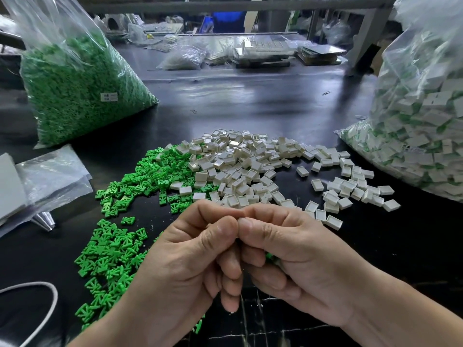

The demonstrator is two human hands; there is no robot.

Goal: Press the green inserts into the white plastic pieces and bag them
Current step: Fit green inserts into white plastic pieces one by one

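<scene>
Near the white pile, left hand and right hand pinch a piece (mostly hidden), probably pressing; seat flush, then bag.

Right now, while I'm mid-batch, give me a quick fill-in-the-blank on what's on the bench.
The loose green inserts lie to the ___ of the loose white pieces.
The left hand and right hand press together above the ___ tabletop.
The bit of plastic peeking from under the right hand's curled fingers is ___.
Missing words: left; black; green.
</scene>
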